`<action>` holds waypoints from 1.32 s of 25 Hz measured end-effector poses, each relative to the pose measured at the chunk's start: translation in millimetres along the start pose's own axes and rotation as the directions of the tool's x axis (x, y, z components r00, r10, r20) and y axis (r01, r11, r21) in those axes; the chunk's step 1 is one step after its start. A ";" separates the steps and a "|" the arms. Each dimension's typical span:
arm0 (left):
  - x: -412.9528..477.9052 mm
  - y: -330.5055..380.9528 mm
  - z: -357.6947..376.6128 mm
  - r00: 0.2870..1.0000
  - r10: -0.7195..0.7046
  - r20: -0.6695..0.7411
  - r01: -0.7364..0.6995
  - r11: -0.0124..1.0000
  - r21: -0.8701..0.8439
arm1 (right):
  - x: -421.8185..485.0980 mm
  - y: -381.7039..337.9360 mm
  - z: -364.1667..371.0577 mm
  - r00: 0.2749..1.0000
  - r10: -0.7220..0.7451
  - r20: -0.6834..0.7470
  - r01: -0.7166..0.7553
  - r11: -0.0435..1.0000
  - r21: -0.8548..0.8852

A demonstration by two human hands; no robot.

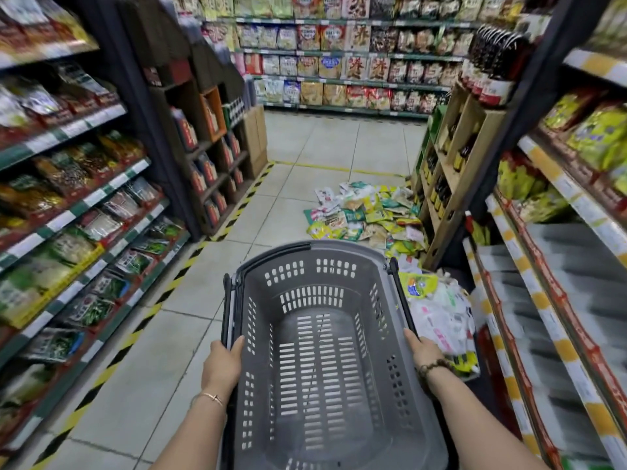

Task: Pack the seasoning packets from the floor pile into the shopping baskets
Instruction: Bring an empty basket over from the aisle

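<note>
Gripping the empty shopping basket (278, 251) by its rims, left hand (222, 362) and right hand (421, 351); far seasoning packets (368, 215) look light, floppy, slick: pinch edges.

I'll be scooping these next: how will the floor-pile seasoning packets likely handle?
The seasoning packets look like thin, flat pouches, so probably light and floppy. Lying in a loose, overlapping heap, they may well slide apart when scooped.
</note>
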State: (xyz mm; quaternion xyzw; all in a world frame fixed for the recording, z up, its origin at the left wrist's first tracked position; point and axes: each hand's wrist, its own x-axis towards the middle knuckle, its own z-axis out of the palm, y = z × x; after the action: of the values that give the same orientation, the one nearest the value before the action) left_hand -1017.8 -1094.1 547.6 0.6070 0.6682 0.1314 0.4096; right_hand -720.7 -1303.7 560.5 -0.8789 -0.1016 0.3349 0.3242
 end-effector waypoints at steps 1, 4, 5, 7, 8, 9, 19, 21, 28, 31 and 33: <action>15.3 10.8 2.6 1.000 -0.001 0.001 0.001 1.000 0.014 | 14.4 -10.0 1.5 1.000 0.000 0.001 0.000 1.000 0.005; 62.7 51.5 11.3 1.000 0.011 -0.001 -0.011 0.999 0.041 | 61.4 -42.3 7.5 1.000 -0.003 0.013 0.003 1.000 0.009; 79.3 66.9 13.9 1.000 0.019 -0.004 -0.018 0.999 0.047 | 77.7 -56.4 8.4 1.000 0.000 0.007 0.000 1.000 0.016; 117.3 101.6 19.1 0.999 0.029 -0.020 -0.028 0.998 0.063 | 116.9 -89.3 7.2 1.000 0.001 0.002 -0.001 0.999 0.036; 134.3 119.3 19.5 0.999 0.039 -0.027 -0.037 0.996 0.078 | 134.5 -106.7 5.5 1.000 -0.005 0.007 0.005 0.999 0.037; 150.3 135.6 19.8 0.999 0.046 -0.028 -0.044 0.995 0.088 | 150.7 -123.4 3.8 1.000 -0.006 0.021 0.005 0.999 0.035; 305.0 263.8 40.5 0.991 0.122 0.047 -0.127 0.985 0.119 | 285.0 -244.2 5.2 0.997 0.073 -0.015 -0.073 0.997 0.028; 346.6 293.0 48.5 0.987 0.139 0.086 -0.149 0.982 0.116 | 314.4 -270.3 9.1 0.995 0.087 -0.051 -0.084 0.995 0.050; 492.3 415.3 66.1 0.938 0.250 0.240 -0.294 0.941 0.167 | 397.5 -350.5 28.8 0.962 0.183 -0.201 -0.144 0.971 0.192; 522.2 454.0 85.5 0.905 0.290 0.311 -0.347 0.927 0.143 | 424.3 -365.8 22.8 0.937 0.229 -0.263 -0.178 0.963 0.204; 541.9 477.2 105.5 0.891 0.303 0.339 -0.366 0.920 0.141 | 443.9 -373.4 15.9 0.922 0.248 -0.297 -0.182 0.955 0.233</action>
State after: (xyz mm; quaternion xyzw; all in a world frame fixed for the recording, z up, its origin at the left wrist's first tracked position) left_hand -568.3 -521.0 592.1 0.7646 0.4902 0.0351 0.4169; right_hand -381.5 -832.8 557.6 -0.8903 0.0849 0.2285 0.3847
